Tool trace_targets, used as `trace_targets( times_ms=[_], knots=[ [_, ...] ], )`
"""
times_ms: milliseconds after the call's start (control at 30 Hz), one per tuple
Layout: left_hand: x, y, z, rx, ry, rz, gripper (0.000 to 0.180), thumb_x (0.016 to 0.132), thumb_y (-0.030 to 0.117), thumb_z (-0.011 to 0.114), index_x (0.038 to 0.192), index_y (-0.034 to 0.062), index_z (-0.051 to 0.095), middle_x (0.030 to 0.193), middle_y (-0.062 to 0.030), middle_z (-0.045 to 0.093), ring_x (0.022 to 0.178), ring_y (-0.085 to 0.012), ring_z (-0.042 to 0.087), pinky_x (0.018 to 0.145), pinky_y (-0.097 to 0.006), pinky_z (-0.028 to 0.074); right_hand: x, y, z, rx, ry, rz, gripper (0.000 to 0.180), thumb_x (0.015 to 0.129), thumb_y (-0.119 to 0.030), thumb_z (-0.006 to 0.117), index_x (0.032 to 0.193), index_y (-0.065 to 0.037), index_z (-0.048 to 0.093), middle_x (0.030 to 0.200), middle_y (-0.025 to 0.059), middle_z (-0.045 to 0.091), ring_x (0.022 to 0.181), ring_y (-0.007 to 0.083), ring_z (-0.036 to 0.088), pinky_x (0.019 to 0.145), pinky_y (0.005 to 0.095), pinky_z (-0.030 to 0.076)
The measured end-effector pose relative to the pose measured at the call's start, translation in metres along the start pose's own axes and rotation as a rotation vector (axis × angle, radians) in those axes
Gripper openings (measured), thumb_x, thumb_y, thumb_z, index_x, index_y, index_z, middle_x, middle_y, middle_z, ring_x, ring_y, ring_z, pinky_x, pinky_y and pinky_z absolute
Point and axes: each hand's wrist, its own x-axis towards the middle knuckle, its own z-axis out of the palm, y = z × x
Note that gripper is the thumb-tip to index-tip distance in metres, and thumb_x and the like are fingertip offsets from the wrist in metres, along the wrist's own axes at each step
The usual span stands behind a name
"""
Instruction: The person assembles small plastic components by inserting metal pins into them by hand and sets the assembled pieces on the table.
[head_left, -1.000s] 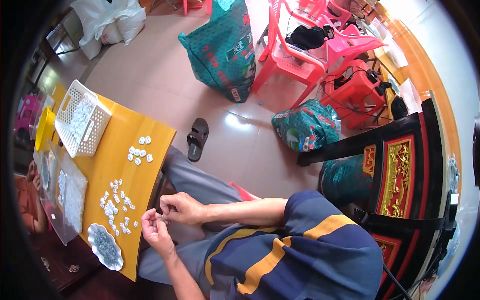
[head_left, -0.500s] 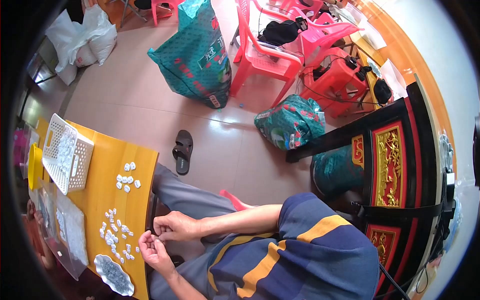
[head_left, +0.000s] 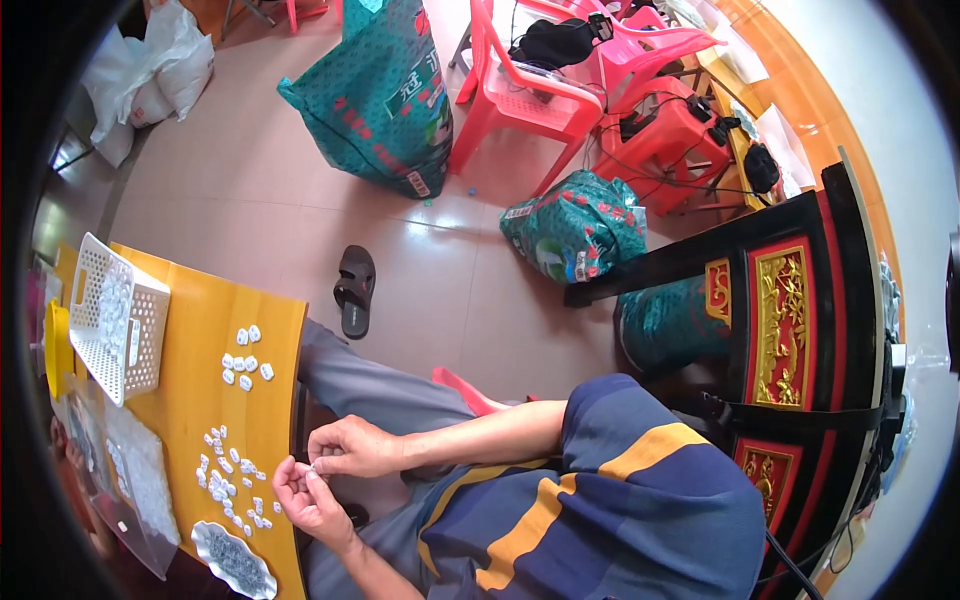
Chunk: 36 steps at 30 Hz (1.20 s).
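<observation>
My right hand and my left hand meet just off the edge of the yellow wooden table, above my lap. Thumb and fingers of both hands are pinched together. A tiny whitish piece shows between the fingertips; its kind is too small to make out. Beside the left hand, many small white oval pieces with dark marks lie scattered on the table. A second, smaller group of white pieces sits farther along. Near the table's front stands a scalloped white dish of small clear grey bits.
A white perforated basket holding clear bags stands at the table's far left, above a clear plastic bag of white pieces. A dark slipper lies on the floor. Green sacks, pink chairs and a black carved cabinet stand around.
The view has shifted slightly, so table and floor things sit a little farther left. My hands stay pinched together, and the whitish piece now shows between the fingertips.
</observation>
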Motion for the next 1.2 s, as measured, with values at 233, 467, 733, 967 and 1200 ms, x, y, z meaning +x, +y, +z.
trace_targets(
  times_ms=[233,467,733,967,1200],
  knots=[
    [-0.005,0.022,0.0,0.055,-0.023,0.017,0.033,0.096,-0.005,0.056,0.128,-0.0014,0.051,0.096,-0.003,0.056,0.084,-0.0077,0.053,0.074,-0.02,0.047,0.001,-0.002,0.0,0.243,-0.111,0.2,0.012,0.093,-0.015,0.067,0.092,-0.003,0.066,0.074,0.0013,0.069,0.064,0.0062,0.062,0.058,0.0236,0.05],
    [-0.013,0.024,-0.005,-0.078,0.01,-0.111,0.032,0.096,-0.005,0.056,0.127,-0.0011,0.053,0.091,-0.0027,0.056,0.076,-0.0072,0.051,0.068,-0.019,0.044,-0.005,-0.007,0.004,0.201,-0.131,0.167,0.012,0.094,-0.015,0.066,0.092,-0.002,0.066,0.074,0.0009,0.07,0.064,0.0062,0.062,0.058,0.0234,0.051],
    [-0.027,0.031,-0.009,-0.079,0.047,-0.104,0.028,0.095,-0.005,0.058,0.123,-0.0005,0.055,0.088,-0.0014,0.057,0.073,-0.0062,0.05,0.068,-0.019,0.044,-0.007,-0.006,0.009,0.251,-0.238,0.133,0.012,0.096,-0.014,0.065,0.093,-0.002,0.065,0.076,0.0012,0.07,0.069,0.0066,0.064,0.061,0.0227,0.051],
    [-0.031,0.035,-0.009,-0.04,0.074,-0.092,0.028,0.095,-0.005,0.057,0.123,-0.0013,0.055,0.09,-0.0014,0.057,0.076,-0.0068,0.051,0.07,-0.02,0.045,-0.008,-0.004,0.011,0.252,-0.265,0.171,0.012,0.096,-0.014,0.066,0.096,-0.002,0.065,0.078,0.0013,0.07,0.069,0.0069,0.063,0.063,0.0233,0.052],
    [-0.025,0.029,-0.004,-0.083,0.052,-0.105,0.028,0.095,-0.004,0.058,0.123,-0.0014,0.055,0.094,-0.0015,0.056,0.08,-0.0069,0.051,0.071,-0.019,0.045,-0.01,-0.007,0.007,0.22,-0.217,0.032,0.013,0.095,-0.013,0.067,0.099,-0.001,0.065,0.08,0.0029,0.071,0.073,0.0082,0.067,0.067,0.0248,0.054]
  ],
)
